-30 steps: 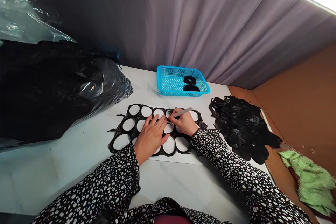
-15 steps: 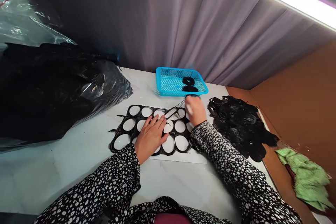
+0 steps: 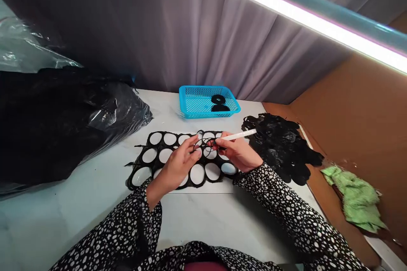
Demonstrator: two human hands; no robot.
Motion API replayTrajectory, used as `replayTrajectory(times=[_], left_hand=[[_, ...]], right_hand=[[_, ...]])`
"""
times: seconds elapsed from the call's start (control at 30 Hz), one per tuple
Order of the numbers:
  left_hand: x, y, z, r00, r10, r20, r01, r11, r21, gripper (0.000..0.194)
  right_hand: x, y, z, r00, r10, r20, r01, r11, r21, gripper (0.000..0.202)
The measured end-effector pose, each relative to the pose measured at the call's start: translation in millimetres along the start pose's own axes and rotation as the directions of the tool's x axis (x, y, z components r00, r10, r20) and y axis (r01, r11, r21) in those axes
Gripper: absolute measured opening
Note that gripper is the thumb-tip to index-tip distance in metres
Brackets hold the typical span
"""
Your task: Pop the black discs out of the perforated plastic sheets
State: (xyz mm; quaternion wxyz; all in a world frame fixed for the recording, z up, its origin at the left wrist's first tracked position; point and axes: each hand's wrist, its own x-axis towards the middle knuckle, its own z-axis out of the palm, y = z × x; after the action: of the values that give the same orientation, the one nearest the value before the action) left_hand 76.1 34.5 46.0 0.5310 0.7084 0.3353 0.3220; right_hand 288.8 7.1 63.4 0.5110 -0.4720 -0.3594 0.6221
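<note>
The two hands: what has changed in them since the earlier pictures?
The left hand lifted off the black holed sheet and is now at thin black strands. The right hand, white tool still in grip, first pulled strands away to the right, then came back leftward toward the left hand. The blue basket, black pile and green cloth stayed put.

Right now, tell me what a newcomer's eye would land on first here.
Likely the glaring light strip slanting across the upper right, then the bright blue basket in front of the grey curtain. Nearer the viewer, the left hand and right hand are close together over a black sheet with round holes, the right one gripping a slim white tool.
</note>
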Motion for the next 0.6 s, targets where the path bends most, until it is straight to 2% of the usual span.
replayTrajectory(times=[0.07, 0.13, 0.27, 0.43, 0.6], left_hand=[[-1.1, 11.0, 1.2, 0.986, -0.149, 0.079, 0.165, 0.948, -0.271, 0.049], [-2.1, 18.4, 0.9, 0.966, -0.233, 0.115, 0.26, 0.894, -0.366, 0.047], [-2.8, 24.8, -4.3, 0.944, -0.309, 0.118, 0.328, 0.84, -0.433, 0.042], [-2.2, 28.1, -12.5, 0.928, -0.323, 0.185, 0.371, 0.759, -0.535, 0.039], [-2.0, 33.0, -15.1, 0.92, -0.329, 0.215, 0.392, 0.758, -0.522, 0.044]], right_hand=[[-10.6, 1.6, 9.4, 0.996, 0.077, 0.049, -0.082, 0.99, 0.112, 0.037], [-16.2, 2.6, 11.8, 0.991, 0.124, 0.053, -0.131, 0.977, 0.166, 0.039], [-19.9, 2.6, 8.8, 0.987, 0.152, 0.055, -0.16, 0.96, 0.228, 0.04], [-22.5, 0.3, 7.8, 0.984, 0.163, 0.07, -0.177, 0.943, 0.282, 0.035], [-21.8, 1.9, 4.9, 0.977, 0.204, 0.065, -0.214, 0.924, 0.316, 0.033]])
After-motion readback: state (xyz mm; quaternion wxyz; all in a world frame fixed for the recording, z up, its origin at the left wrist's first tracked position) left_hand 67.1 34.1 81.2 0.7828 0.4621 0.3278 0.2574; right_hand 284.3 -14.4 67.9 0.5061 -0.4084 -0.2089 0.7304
